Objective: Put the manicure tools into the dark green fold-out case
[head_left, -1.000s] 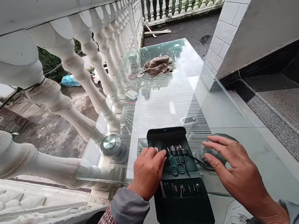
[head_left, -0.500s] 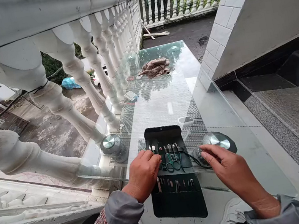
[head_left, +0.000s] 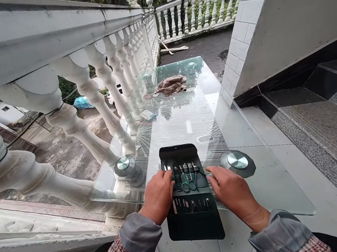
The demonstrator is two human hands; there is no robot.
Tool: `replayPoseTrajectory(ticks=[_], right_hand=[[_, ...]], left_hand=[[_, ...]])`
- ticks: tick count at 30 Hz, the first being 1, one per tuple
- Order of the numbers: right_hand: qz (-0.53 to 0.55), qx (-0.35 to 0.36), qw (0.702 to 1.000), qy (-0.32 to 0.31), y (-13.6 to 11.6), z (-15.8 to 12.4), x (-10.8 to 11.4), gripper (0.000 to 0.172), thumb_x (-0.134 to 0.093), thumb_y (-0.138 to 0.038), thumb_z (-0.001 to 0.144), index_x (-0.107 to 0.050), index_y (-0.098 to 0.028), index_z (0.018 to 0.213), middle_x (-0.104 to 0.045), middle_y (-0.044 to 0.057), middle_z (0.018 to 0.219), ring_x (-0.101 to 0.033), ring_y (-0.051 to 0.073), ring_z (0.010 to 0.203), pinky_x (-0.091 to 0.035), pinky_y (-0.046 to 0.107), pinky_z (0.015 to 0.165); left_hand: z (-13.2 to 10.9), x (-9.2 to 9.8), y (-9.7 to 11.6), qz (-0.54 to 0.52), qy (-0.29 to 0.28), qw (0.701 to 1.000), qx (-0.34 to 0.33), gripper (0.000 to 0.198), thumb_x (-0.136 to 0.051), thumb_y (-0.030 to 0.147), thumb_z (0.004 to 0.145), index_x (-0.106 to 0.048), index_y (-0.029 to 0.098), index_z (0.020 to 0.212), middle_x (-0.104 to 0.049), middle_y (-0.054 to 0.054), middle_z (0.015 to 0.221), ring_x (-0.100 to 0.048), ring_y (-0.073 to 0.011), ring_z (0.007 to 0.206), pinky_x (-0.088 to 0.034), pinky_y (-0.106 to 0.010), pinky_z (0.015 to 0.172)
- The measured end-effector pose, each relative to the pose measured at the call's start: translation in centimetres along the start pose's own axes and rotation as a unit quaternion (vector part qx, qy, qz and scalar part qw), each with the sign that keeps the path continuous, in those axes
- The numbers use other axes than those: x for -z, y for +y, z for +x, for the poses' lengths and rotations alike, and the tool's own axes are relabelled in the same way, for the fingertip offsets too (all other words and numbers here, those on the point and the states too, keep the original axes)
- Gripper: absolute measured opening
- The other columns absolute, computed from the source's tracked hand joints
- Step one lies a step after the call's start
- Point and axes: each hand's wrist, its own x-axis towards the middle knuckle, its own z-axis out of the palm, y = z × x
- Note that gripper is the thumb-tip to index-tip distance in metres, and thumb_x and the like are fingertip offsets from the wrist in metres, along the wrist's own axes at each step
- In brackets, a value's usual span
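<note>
An unfolded dark manicure case [head_left: 195,227] lies over the near edge of the glass table, its lower flap hanging past the edge. Green-handled scissors [head_left: 189,182], nail clippers [head_left: 190,167] and several slim metal tools sit in its slots. My left hand [head_left: 157,195] is closed on the case's left edge, thumb on top. At the right edge, my right hand [head_left: 234,190] is closed in a pinch, at the end of a dark strap [head_left: 200,171] that runs across the tools; its fingertips partly hide what they grip.
The glass table top [head_left: 256,180] rests on round metal-capped supports, one [head_left: 238,160] right of the case. A crumpled brown cloth [head_left: 170,85] and a small box [head_left: 148,115] lie farther back. White balusters [head_left: 85,97] line the left; stone steps [head_left: 325,128] rise at right.
My right hand has moved left, from out beside the case to its right edge, and the dark strap no longer stretches outward. My left hand stays on the case. The view has tilted up.
</note>
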Motion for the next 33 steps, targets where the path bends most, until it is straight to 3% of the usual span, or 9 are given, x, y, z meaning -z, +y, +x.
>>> replayPoseTrajectory(ticks=[9, 15, 20, 26, 29, 31, 33], right_hand=[[0.017, 0.002, 1.000, 0.018, -0.3, 0.7, -0.8, 0.024, -0.039, -0.021, 0.088, -0.061, -0.015, 0.097, -0.066, 0.008, 0.081, -0.060, 0.018, 0.072, -0.042, 0.029, 0.062], [0.054, 0.009, 0.997, 0.049, -0.3, 0.8, 0.1, 0.025, -0.041, -0.027, 0.089, -0.060, -0.015, 0.099, -0.064, 0.008, 0.086, -0.058, 0.020, 0.081, -0.045, 0.032, 0.069], [0.111, 0.107, 0.984, 0.084, -0.5, -0.4, 1.5, 0.029, -0.050, -0.026, 0.086, -0.054, -0.015, 0.112, -0.060, 0.011, 0.101, -0.056, 0.022, 0.097, -0.046, 0.038, 0.084], [0.126, 0.296, 0.947, 0.016, -0.6, -3.9, 2.2, 0.062, -0.060, -0.050, 0.075, -0.047, -0.016, 0.126, -0.058, 0.012, 0.116, -0.049, 0.026, 0.113, -0.042, 0.044, 0.094], [0.095, 0.361, 0.928, -0.003, -1.5, -5.4, 1.4, 0.048, -0.053, -0.048, 0.081, -0.055, -0.018, 0.119, -0.060, 0.007, 0.117, -0.048, 0.022, 0.114, -0.034, 0.042, 0.102], [0.092, 0.357, 0.929, 0.022, -2.4, -6.0, 0.7, 0.030, -0.045, -0.030, 0.089, -0.058, -0.019, 0.114, -0.062, 0.003, 0.115, -0.049, 0.018, 0.113, -0.027, 0.039, 0.107], [0.097, 0.334, 0.936, 0.057, -3.1, -6.2, 0.1, 0.032, -0.036, -0.016, 0.091, -0.061, -0.019, 0.110, -0.064, 0.001, 0.111, -0.050, 0.016, 0.111, -0.024, 0.039, 0.108]], left_hand=[[0.1, -0.1, -0.1, -0.010, -0.001, 1.000, -0.003, 0.018, -0.046, 0.019, 0.089, -0.050, 0.019, 0.107, -0.057, -0.005, 0.096, -0.056, -0.0186, 0.088, -0.045, -0.029, 0.075], [-0.3, -0.1, -0.4, -0.020, 0.016, 1.000, -0.013, 0.020, -0.048, 0.020, 0.088, -0.051, 0.020, 0.107, -0.056, -0.005, 0.097, -0.054, -0.0193, 0.091, -0.045, -0.030, 0.077], [-0.4, 0.1, -0.5, -0.003, 0.006, 1.000, -0.011, 0.021, -0.047, 0.020, 0.089, -0.051, 0.020, 0.109, -0.057, -0.005, 0.097, -0.055, -0.0194, 0.089, -0.046, -0.030, 0.076], [-0.1, -0.4, -0.8, 0.000, 0.025, 1.000, -0.005, 0.021, -0.047, 0.021, 0.089, -0.050, 0.019, 0.110, -0.057, -0.005, 0.099, -0.054, -0.0199, 0.092, -0.046, -0.031, 0.078], [0.1, -0.6, -0.6, 0.001, 0.039, 0.999, -0.013, 0.021, -0.046, 0.020, 0.089, -0.051, 0.019, 0.109, -0.057, -0.005, 0.101, -0.053, -0.0206, 0.093, -0.046, -0.032, 0.078], [0.3, -0.7, -0.4, 0.005, 0.041, 0.999, -0.014, 0.020, -0.046, 0.021, 0.089, -0.051, 0.020, 0.109, -0.058, -0.004, 0.100, -0.054, -0.0207, 0.092, -0.047, -0.032, 0.077], [0.4, -0.8, -0.3, 0.008, 0.043, 0.999, -0.014, 0.020, -0.046, 0.021, 0.090, -0.051, 0.020, 0.109, -0.058, -0.004, 0.099, -0.054, -0.0206, 0.092, -0.047, -0.032, 0.076]])
